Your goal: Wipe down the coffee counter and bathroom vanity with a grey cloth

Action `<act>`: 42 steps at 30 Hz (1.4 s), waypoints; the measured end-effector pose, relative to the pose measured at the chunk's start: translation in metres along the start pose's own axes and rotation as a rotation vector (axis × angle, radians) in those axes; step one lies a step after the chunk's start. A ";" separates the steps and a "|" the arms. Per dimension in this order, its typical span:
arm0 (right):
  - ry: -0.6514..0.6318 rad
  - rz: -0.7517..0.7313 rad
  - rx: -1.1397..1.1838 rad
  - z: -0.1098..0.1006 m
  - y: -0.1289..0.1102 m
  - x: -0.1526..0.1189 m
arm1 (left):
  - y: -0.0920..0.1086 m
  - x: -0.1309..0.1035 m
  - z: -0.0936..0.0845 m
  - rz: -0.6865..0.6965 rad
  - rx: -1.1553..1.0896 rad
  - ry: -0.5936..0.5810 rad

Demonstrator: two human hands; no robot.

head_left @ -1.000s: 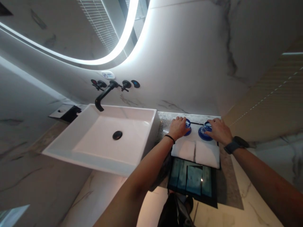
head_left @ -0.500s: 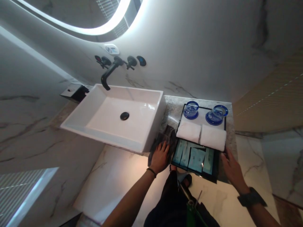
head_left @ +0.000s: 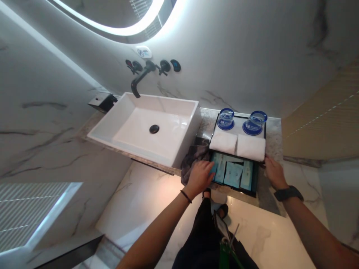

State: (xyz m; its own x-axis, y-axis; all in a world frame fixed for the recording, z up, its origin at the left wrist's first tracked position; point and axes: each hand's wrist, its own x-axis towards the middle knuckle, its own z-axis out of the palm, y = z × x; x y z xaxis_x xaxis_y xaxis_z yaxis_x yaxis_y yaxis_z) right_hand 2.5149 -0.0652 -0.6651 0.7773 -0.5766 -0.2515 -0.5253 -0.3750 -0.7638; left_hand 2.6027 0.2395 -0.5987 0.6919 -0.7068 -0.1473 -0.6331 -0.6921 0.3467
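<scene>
A black-edged tray (head_left: 255, 183) holds pale green packets (head_left: 233, 174), two rolled white towels (head_left: 250, 148) and two glasses (head_left: 258, 118) on blue coasters (head_left: 225, 124). My left hand (head_left: 199, 177) is at the tray's front left corner, fingers bent over its edge beside the packets; whether it grips the edge is unclear. At the right side, near the towel's end, my right hand (head_left: 274, 172) has its fingers against the tray edge. A crumpled dark grey cloth (head_left: 190, 161) lies between the basin and the tray, partly beside my left hand.
A white rectangular basin (head_left: 140, 144) stands left of the tray, below a black wall faucet (head_left: 140, 79). Behind it on the left is a tissue box (head_left: 103, 102). The stone counter (head_left: 274, 138) ends at its front edge.
My left hand has moved right, off the grey cloth and onto the tray's left corner. The tray sits farther back from the counter's front edge. My right hand remains at its right side.
</scene>
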 end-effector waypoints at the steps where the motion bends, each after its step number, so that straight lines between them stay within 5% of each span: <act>1: 0.006 -0.014 0.001 0.000 -0.004 0.000 | 0.009 -0.005 0.004 0.090 0.014 -0.077; 4: 0.112 -0.071 -0.043 -0.002 -0.025 -0.017 | 0.027 -0.014 0.023 0.184 0.082 -0.228; 7: 0.177 -0.206 -0.112 0.003 -0.047 -0.050 | 0.031 -0.010 0.039 0.189 0.086 -0.227; 12: -0.296 -0.537 -0.258 0.047 -0.051 -0.076 | 0.023 0.003 0.041 0.287 0.091 -0.241; 17: -0.456 -0.593 -0.396 0.074 -0.032 -0.069 | 0.014 0.007 0.037 0.320 0.078 -0.272; 21: -0.373 -0.578 -0.468 0.073 -0.032 -0.068 | 0.002 -0.005 0.022 0.349 -0.004 -0.175; 24: -0.275 -0.549 -0.540 0.080 -0.038 -0.060 | -0.024 -0.015 0.010 0.200 -0.084 -0.025; 30: -0.102 -0.436 -0.642 0.105 -0.039 -0.056 | -0.075 -0.032 0.029 0.055 0.062 -0.169; 38: 0.186 -0.506 -0.555 0.084 -0.040 -0.143 | -0.087 -0.116 0.052 0.103 0.256 -0.194; 42: 0.195 -0.584 -0.605 0.084 -0.021 -0.172 | -0.057 -0.120 0.065 0.265 0.197 -0.235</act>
State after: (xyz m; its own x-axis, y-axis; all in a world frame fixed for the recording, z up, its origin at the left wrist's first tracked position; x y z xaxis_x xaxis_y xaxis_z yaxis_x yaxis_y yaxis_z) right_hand 2.4209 0.1027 -0.6559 0.9361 -0.2647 0.2315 -0.1974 -0.9404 -0.2769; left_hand 2.5332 0.3542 -0.6611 0.4123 -0.8627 -0.2929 -0.8490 -0.4804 0.2201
